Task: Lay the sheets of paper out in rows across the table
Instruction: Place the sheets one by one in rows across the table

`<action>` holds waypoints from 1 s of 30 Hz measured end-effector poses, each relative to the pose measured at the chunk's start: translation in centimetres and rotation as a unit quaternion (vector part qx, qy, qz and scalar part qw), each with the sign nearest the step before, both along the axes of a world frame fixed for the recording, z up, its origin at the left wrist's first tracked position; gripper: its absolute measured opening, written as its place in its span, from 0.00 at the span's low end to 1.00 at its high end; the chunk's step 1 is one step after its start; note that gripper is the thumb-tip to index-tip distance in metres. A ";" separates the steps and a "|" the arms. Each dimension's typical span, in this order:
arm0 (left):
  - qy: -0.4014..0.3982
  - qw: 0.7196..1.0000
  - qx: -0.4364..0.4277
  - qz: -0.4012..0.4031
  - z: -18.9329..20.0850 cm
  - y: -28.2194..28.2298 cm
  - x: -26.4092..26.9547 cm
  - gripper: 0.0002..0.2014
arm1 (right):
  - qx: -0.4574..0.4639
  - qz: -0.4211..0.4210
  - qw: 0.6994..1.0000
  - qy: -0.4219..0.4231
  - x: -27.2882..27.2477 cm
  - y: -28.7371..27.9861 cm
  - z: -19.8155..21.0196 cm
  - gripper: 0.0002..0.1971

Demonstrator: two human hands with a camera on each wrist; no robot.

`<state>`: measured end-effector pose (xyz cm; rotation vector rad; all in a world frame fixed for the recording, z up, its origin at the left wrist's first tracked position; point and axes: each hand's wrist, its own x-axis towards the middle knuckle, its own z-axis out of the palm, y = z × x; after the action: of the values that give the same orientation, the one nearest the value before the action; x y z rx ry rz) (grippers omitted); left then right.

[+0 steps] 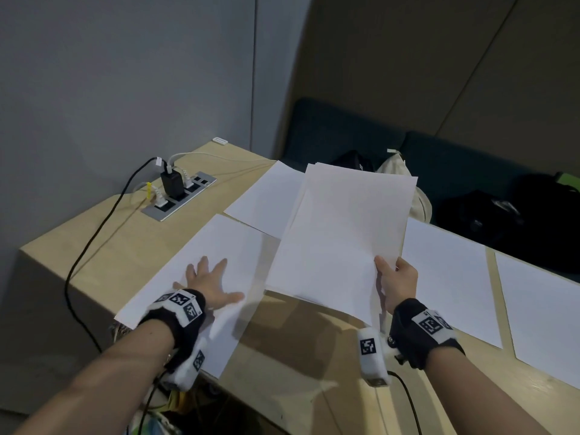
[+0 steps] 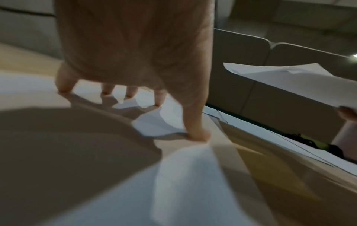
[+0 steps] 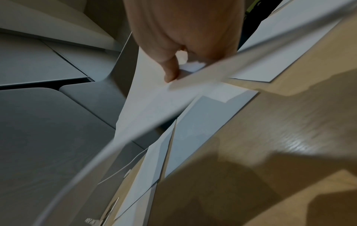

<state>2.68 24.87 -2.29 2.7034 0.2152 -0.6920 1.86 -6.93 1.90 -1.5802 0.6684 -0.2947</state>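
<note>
My left hand [image 1: 209, 282] lies flat with spread fingers on a white sheet [image 1: 219, 243] at the near left of the wooden table [image 1: 103, 237]; the left wrist view shows its fingertips [image 2: 197, 136] pressing the paper [image 2: 154, 123]. My right hand [image 1: 396, 282] pinches the near corner of a stack of white sheets [image 1: 342, 233] held above the table's middle, thumb on top; the stack [image 3: 154, 100] and thumb [image 3: 171, 71] show in the right wrist view. Three more sheets lie flat: one at the far left [image 1: 266, 199] and two at the right [image 1: 452, 277], [image 1: 546, 312].
A power strip [image 1: 180, 196] with plugs and cables sits at the table's far left corner, a black cable [image 1: 91, 243] trailing over the left edge. Dark bags [image 1: 489, 215] and a white bag [image 1: 395, 164] rest on the bench behind the table.
</note>
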 end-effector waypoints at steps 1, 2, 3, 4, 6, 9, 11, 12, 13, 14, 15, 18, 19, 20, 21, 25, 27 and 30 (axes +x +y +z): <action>0.024 1.000 0.009 -0.006 -0.3 0.0 0.0 0.49 | -0.002 0.001 1.000 0.003 -0.1 0.0 0.1 0.16; 0.034 0.999 0.011 -0.002 -0.4 0.2 -0.1 0.51 | -0.006 -0.002 1.000 0.003 -0.2 -0.1 0.0 0.17; 0.036 0.999 0.008 0.005 -0.5 0.5 0.0 0.51 | -0.004 -0.004 1.000 0.004 -0.4 -0.2 0.0 0.19; 0.039 0.999 0.006 0.007 -0.4 0.9 -0.1 0.52 | -0.002 -0.008 1.000 0.005 -0.4 -0.3 -0.2 0.19; 0.042 0.999 0.007 0.000 -0.3 1.6 -0.4 0.52 | 0.000 -0.006 1.000 0.006 -0.5 -0.5 -0.2 0.17; 0.041 0.999 0.007 -0.006 -0.2 2.0 -0.6 0.52 | 0.004 -0.004 1.000 0.006 -0.9 -0.4 0.0 0.15; 0.042 0.999 0.004 -0.007 -0.3 1.7 -0.6 0.51 | 0.007 -0.008 1.000 0.009 -0.9 -0.4 -0.2 0.15; 0.039 0.999 0.003 -0.006 -0.3 1.5 -0.6 0.51 | 0.008 -0.008 1.000 0.011 -0.9 -0.3 -0.2 0.15; 0.037 0.999 0.001 -0.004 -0.4 1.3 -0.6 0.51 | 0.010 -0.007 1.000 0.012 -1.0 -0.3 -0.3 0.15; 0.034 0.999 0.000 -0.002 -0.4 1.1 -0.5 0.51 | 0.006 -0.004 1.000 0.014 -1.0 -0.3 -0.2 0.15; 0.032 0.999 -0.001 0.001 -0.5 0.9 -0.5 0.51 | 0.004 0.001 1.000 0.015 -1.1 -0.2 -0.1 0.15; 0.032 0.999 -0.001 0.007 -0.5 0.7 -0.3 0.51 | -0.004 0.000 1.000 0.014 -1.2 -0.5 -0.2 0.15; 0.032 0.999 -0.001 0.007 -0.5 0.7 -0.3 0.50 | -0.005 -0.002 1.000 0.017 -1.3 -0.5 -0.1 0.15; 0.032 0.999 0.000 0.007 -0.5 0.7 -0.2 0.50 | -0.008 -0.005 1.000 0.019 -1.3 -0.6 -0.2 0.16; 0.033 0.999 0.001 0.006 -0.5 0.7 -0.2 0.50 | -0.011 -0.004 1.000 0.021 -1.4 -0.7 -0.2 0.16; 0.035 0.999 0.008 0.002 -0.4 0.8 0.0 0.51 | -0.020 -0.001 1.000 0.020 -1.7 -1.0 -0.1 0.15; 0.037 0.999 0.011 0.000 -0.3 0.9 0.1 0.51 | -0.025 0.002 1.000 0.016 -1.9 -1.0 0.1 0.14; 0.035 0.999 0.010 -0.001 -0.3 1.0 0.0 0.51 | -0.030 0.001 0.999 0.015 -2.0 -1.0 0.2 0.14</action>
<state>2.73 25.85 -2.55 2.7007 0.2387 -0.7884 -0.13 -7.97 2.06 -1.6450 0.6867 -0.2910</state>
